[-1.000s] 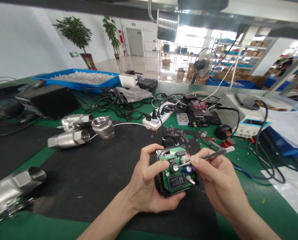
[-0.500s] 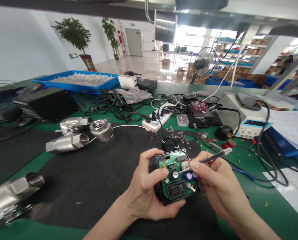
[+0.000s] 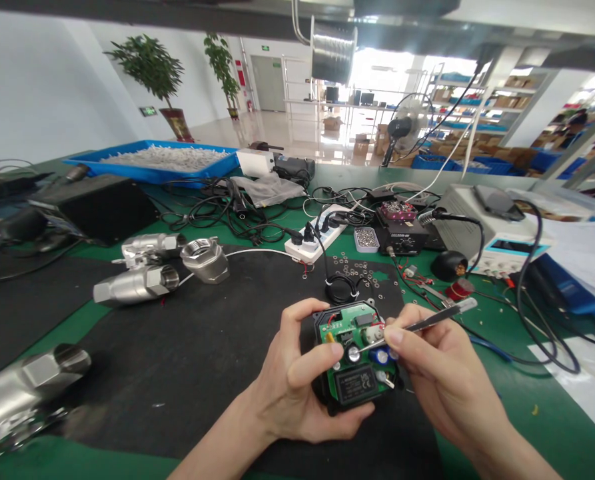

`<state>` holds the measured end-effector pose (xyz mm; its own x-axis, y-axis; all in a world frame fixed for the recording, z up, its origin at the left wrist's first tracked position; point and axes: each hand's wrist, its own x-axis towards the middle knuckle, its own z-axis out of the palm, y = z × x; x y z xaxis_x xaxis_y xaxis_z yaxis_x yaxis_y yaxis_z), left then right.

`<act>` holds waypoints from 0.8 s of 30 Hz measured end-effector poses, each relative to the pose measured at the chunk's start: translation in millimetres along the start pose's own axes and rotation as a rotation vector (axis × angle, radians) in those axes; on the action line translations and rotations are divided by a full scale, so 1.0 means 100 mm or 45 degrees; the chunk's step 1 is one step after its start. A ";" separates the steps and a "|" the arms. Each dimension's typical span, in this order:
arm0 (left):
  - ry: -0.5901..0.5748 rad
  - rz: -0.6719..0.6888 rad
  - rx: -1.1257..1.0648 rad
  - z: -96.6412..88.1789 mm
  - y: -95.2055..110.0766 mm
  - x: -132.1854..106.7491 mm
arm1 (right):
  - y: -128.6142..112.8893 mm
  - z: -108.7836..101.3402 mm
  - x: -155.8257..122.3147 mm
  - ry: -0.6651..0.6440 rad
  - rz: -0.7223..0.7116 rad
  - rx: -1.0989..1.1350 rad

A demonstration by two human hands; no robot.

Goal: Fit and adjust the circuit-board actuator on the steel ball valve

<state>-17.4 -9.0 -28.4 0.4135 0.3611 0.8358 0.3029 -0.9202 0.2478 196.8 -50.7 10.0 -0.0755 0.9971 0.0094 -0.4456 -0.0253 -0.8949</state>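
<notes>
My left hand (image 3: 290, 387) is wrapped round a small black housing that carries a green circuit board (image 3: 353, 383), thumb lying across the board's left side. The board has a silver capacitor, blue capacitors and a black module on it. My right hand (image 3: 432, 363) pinches a pair of metal tweezers (image 3: 427, 323), whose tips rest on the board near the silver capacitor. Both hands hover just above a black mat (image 3: 202, 347) on the green bench.
Steel valve bodies (image 3: 137, 283) lie to the left, another at the far left edge (image 3: 22, 387). Behind the hands are scattered washers (image 3: 357, 270), a white power strip (image 3: 317, 237), a soldering station (image 3: 402, 233), a power supply (image 3: 487, 230), tangled cables and a blue tray (image 3: 157, 160).
Both hands and the board have sunk slightly lower and nearer to me. The tweezer tips have stayed on the board.
</notes>
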 end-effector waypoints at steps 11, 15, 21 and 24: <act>-0.036 -0.001 -0.006 0.00 -0.01 -0.04 | 0.04 -0.03 -0.02 0.006 -0.030 -0.064; -0.031 0.010 0.002 0.00 -0.01 -0.04 | 0.05 -0.04 -0.02 0.021 -0.056 -0.125; -0.028 -0.005 0.010 0.00 0.00 -0.03 | 0.05 -0.05 -0.04 0.032 -0.082 -0.178; -0.028 0.002 0.007 0.00 -0.01 -0.03 | 0.04 -0.05 -0.04 0.022 -0.060 -0.176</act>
<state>-18.8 -9.7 -31.3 0.4330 0.3630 0.8251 0.3070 -0.9200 0.2436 199.7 -54.9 4.5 -0.0415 0.9981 0.0459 -0.3211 0.0301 -0.9466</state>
